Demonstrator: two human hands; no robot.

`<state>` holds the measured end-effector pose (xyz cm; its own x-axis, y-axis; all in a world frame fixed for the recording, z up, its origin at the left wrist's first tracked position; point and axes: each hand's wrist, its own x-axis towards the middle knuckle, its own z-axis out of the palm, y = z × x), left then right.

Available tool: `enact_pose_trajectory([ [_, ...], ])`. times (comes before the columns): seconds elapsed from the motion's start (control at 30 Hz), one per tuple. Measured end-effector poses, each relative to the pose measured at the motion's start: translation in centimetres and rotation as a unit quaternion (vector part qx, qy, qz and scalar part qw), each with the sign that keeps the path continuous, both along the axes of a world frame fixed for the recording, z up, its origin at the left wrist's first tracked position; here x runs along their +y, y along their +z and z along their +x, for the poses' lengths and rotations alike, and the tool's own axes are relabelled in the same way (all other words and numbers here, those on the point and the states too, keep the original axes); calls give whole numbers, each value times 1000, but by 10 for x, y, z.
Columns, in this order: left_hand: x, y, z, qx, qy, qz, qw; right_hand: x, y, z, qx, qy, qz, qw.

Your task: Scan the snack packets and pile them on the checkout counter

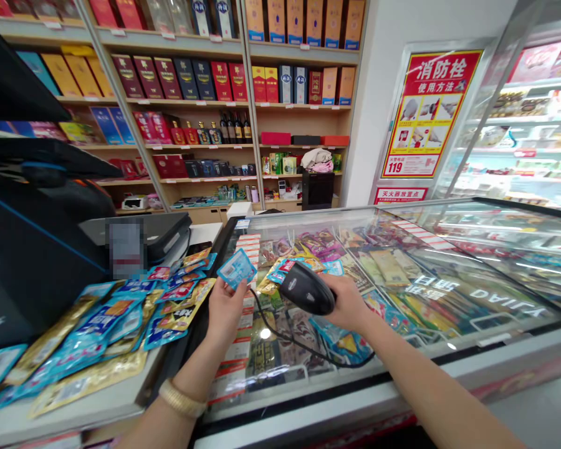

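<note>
Between the fingers of my left hand (227, 305) is a small blue snack packet (237, 268), its printed label side facing me. My right hand (348, 299) grips a black handheld barcode scanner (307, 290), whose head points left toward the packet. The scanner's black cord (285, 337) trails over the freezer's glass top (280, 368). Just behind the scanner, several colourful packets (275, 274) lie on the glass, partly hidden by it. On the counter to my left is a heap of blue and gold snack packets (107, 318).
A dark checkout terminal (32, 249) stands at the left beside the packet heap. The glass-topped chest freezer (402, 399) holds many wrapped goods and stretches to the right. Shelves (187, 103) of boxes and bottles line the back wall. A red fire-hydrant sign (432, 115) hangs on a pillar.
</note>
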<state>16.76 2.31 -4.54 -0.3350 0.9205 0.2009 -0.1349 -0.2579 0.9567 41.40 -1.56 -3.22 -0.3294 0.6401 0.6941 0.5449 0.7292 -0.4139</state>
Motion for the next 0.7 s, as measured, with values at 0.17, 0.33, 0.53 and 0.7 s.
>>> enact_pose_trajectory([
  [0.17, -1, -5, 3, -8, -3, -5, 1000, -6, 3, -12, -30, 34, -43, 998],
  [0.33, 0, -7, 5, -12, -3, -3, 1000, -8, 3, -15, -45, 40, -63, 996],
  [0.53, 1, -9, 5, -3, 1, -1, 1000, -7, -1, -14, -57, 44, -73, 995],
  [0.7, 0, -8, 6, -9, 4, -1, 1000, -8, 0, -16, -58, 43, -77, 994],
])
